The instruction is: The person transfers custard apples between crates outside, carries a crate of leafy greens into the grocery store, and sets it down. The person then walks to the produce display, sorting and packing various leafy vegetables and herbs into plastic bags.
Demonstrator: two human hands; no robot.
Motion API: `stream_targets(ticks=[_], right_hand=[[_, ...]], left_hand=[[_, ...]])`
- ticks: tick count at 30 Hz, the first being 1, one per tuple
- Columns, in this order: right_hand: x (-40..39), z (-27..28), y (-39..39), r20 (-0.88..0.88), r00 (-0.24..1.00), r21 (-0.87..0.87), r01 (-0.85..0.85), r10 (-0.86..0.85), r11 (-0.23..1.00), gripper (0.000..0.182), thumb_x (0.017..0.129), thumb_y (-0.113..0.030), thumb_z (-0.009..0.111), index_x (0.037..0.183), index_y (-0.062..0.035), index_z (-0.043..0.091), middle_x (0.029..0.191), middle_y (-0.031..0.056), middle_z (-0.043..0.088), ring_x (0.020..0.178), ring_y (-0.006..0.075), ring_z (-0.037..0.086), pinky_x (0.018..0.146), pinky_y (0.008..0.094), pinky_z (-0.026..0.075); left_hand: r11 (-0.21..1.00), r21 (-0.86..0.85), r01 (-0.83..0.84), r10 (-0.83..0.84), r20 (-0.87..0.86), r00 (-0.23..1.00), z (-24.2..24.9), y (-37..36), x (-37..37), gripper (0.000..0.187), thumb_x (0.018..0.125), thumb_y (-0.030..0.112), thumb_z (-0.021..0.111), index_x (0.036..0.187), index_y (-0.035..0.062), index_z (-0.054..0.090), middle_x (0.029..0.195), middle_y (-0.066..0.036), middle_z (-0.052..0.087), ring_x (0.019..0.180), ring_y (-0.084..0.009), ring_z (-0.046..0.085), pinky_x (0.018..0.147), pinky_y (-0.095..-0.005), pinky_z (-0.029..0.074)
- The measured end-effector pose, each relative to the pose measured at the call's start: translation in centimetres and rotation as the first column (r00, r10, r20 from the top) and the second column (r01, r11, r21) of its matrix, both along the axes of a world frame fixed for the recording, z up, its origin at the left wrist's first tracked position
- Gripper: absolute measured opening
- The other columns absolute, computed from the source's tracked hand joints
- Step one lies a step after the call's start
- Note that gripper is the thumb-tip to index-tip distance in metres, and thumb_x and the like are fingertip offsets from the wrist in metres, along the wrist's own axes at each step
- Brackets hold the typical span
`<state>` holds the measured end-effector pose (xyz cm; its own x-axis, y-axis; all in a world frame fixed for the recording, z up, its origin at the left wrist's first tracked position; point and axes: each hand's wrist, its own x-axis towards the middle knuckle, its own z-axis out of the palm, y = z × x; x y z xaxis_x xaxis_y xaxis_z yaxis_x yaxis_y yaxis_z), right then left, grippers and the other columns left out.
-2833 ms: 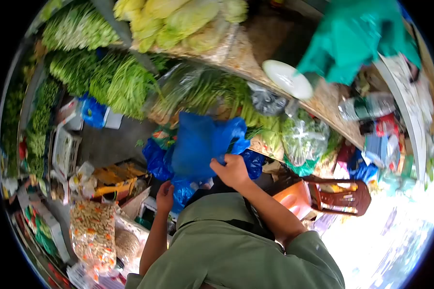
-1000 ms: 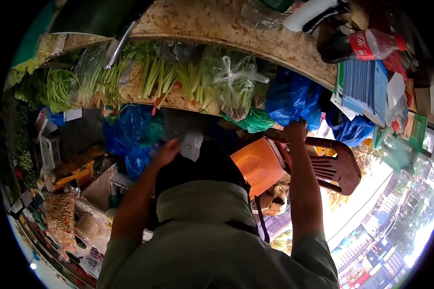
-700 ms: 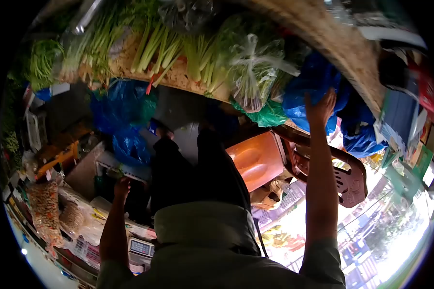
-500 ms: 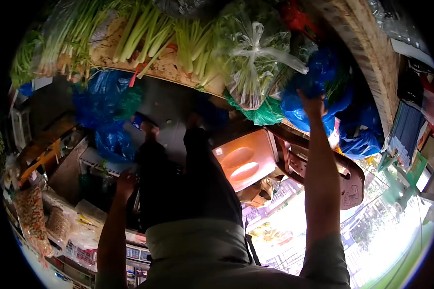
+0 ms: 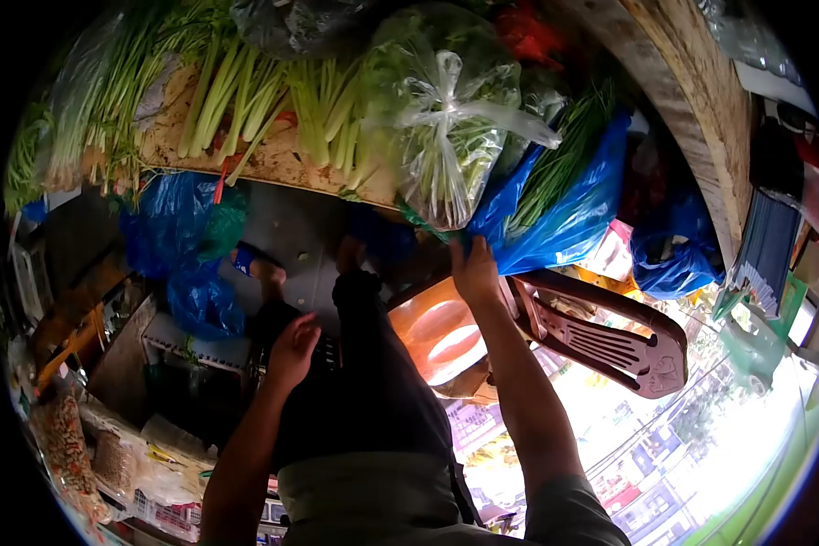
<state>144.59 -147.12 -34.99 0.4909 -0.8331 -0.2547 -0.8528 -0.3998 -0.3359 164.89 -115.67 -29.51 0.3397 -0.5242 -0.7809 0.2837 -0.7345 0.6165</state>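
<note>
My right hand (image 5: 477, 275) is at the lower left corner of a blue plastic bag (image 5: 569, 214), its fingers closed on the bag's edge. Long thin green stalks (image 5: 564, 150) lie in that bag. Just above the hand, a knotted clear bag of leafy greens (image 5: 450, 136) rests at the shelf's front, with a bit of green plastic under it. My left hand (image 5: 293, 353) hangs over my legs, fingers curled together, and nothing shows in it. Bunches of pale green stalks (image 5: 223, 100) lie along the wooden shelf (image 5: 278, 156).
A reddish-brown plastic chair (image 5: 601, 337) stands at the right of my legs. Blue bags (image 5: 177, 227) hang below the shelf at left, and another blue bag (image 5: 673, 250) is at right. A wooden beam (image 5: 692, 100) curves down the right side.
My right hand has moved left and down, and the blue bag now lies spread wider with its stalks exposed. My left hand has moved right and in front of my legs. The view has shifted.
</note>
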Motion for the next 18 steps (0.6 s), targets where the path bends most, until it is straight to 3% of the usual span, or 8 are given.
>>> stream_targets(ticks=[3, 5, 6, 8, 10, 13, 16, 18], right_hand=[[-0.5, 3.5, -4.1, -0.117, 0.992, -0.118, -0.051, 0.037, 0.992, 0.023, 0.101, -0.017, 0.045, 0.092, -0.0002, 0.058, 0.086, 0.0254, 0.061, 0.083, 0.0416, 0.058, 0.077, 0.0489, 0.049], [-2.7, 4.2, -7.3, -0.132, 0.988, -0.382, -0.129, 0.084, 0.915, 0.02, 0.096, -0.013, 0.048, 0.091, 0.0003, 0.062, 0.087, 0.0206, 0.062, 0.082, 0.0397, 0.057, 0.076, 0.0484, 0.048], [-3.2, 4.9, -8.9, -0.023, 0.997, -0.41, 0.054, -0.07, 0.91, 0.02, 0.091, -0.019, 0.055, 0.094, 0.0004, 0.061, 0.09, 0.0205, 0.061, 0.089, 0.0405, 0.057, 0.08, 0.0491, 0.048], [-3.7, 6.5, -11.0, -0.318, 0.844, -0.385, 0.302, -0.432, 0.872, 0.078, 0.08, -0.041, 0.072, 0.139, 0.0002, 0.039, 0.136, 0.0258, 0.046, 0.129, 0.0428, 0.043, 0.103, 0.0532, 0.041], [-6.2, 5.2, -13.5, -0.391, 0.728, -0.32, 0.466, -0.563, 0.825, 0.117, 0.071, -0.051, 0.079, 0.151, 0.0005, 0.011, 0.147, 0.028, 0.033, 0.139, 0.0403, 0.033, 0.111, 0.0562, 0.032], [-9.4, 1.6, -16.0, -0.43, 0.64, -0.299, 0.565, -0.637, 0.769, 0.117, 0.072, -0.045, 0.083, 0.148, 0.0045, 0.008, 0.146, 0.0301, 0.036, 0.136, 0.0422, 0.038, 0.11, 0.0529, 0.035], [-19.0, -10.7, -18.1, -0.146, 0.696, 0.118, 0.718, -0.703, 0.686, 0.134, 0.061, -0.053, 0.086, 0.148, 0.0084, 0.006, 0.151, 0.0308, 0.028, 0.139, 0.0422, 0.032, 0.116, 0.0451, 0.029], [-16.5, -8.2, -16.9, -0.065, 0.673, 0.148, 0.737, -0.737, 0.66, 0.133, 0.061, -0.051, 0.087, 0.148, 0.0088, 0.007, 0.151, 0.0314, 0.028, 0.14, 0.0427, 0.032, 0.116, 0.0435, 0.029]], left_hand=[[0.998, -0.004, 0.064, -0.064, 0.034, 0.997, -1.8, 1.4, -0.2, 0.036, 0.097, 0.023, 0.062, 0.128, 0.0048, 0.057, 0.105, -0.011, 0.069, 0.095, -0.0182, 0.067, 0.084, -0.03, 0.05], [0.998, 0.056, -0.002, 0.001, 0.012, 1.0, -3.1, 2.8, -0.3, 0.035, 0.097, 0.023, 0.063, 0.126, 0.0044, 0.059, 0.105, -0.011, 0.07, 0.094, -0.0185, 0.067, 0.083, -0.0299, 0.051], [0.998, 0.056, 0.016, -0.017, 0.015, 1.0, -3.2, 2.9, -0.1, 0.035, 0.097, 0.023, 0.063, 0.126, 0.0044, 0.059, 0.105, -0.011, 0.07, 0.094, -0.0185, 0.067, 0.083, -0.0299, 0.051], [0.993, 0.101, 0.055, -0.058, 0.027, 0.998, -3.2, 2.9, 0.4, 0.034, 0.096, 0.023, 0.064, 0.123, 0.0037, 0.06, 0.103, -0.011, 0.071, 0.093, -0.0186, 0.068, 0.082, -0.0292, 0.052], [0.99, 0.106, 0.097, -0.104, 0.055, 0.993, -3.8, 3.2, 0.3, 0.034, 0.096, 0.023, 0.065, 0.123, 0.0034, 0.06, 0.102, -0.011, 0.071, 0.092, -0.0181, 0.068, 0.082, -0.0287, 0.052], [0.984, 0.116, 0.138, -0.144, 0.049, 0.988, -3.6, 2.2, -0.1, 0.035, 0.096, 0.023, 0.066, 0.123, 0.003, 0.06, 0.101, -0.011, 0.071, 0.092, -0.0167, 0.068, 0.081, -0.0279, 0.052], [0.989, 0.099, 0.112, -0.112, -0.01, 0.994, -4.1, 1.0, -1.1, 0.036, 0.095, 0.023, 0.067, 0.125, 0.0032, 0.06, 0.102, -0.01, 0.072, 0.092, -0.0141, 0.067, 0.082, -0.0263, 0.052], [0.982, 0.086, 0.17, -0.168, -0.026, 0.985, -3.4, -0.6, -1.7, 0.036, 0.095, 0.021, 0.068, 0.125, 0.0032, 0.059, 0.102, -0.01, 0.072, 0.093, -0.0136, 0.067, 0.083, -0.0258, 0.052]])
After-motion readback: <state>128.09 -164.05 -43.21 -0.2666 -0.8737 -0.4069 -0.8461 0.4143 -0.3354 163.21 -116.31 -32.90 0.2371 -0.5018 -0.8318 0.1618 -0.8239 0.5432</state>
